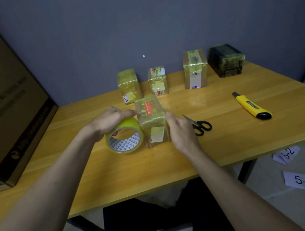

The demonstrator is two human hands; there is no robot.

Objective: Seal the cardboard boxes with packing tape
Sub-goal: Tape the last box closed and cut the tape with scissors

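My left hand (109, 120) lies over the top of the tape roll (124, 136), fingers curled on it and fingertips reaching the box (152, 120). My right hand (180, 129) presses loosely straight fingers against the box's other side, so the box stands between my hands on the table (226, 141). Just beyond my right hand lie scissors (200, 125), farther out a yellow knife (251, 107). Past my fingertips four taped boxes (128, 85) stand by the wall.

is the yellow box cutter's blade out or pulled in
Cannot tell for sure. The box cutter lies flat on the table, untouched; a short dark tip shows at its far end, but that could be blade or holder.
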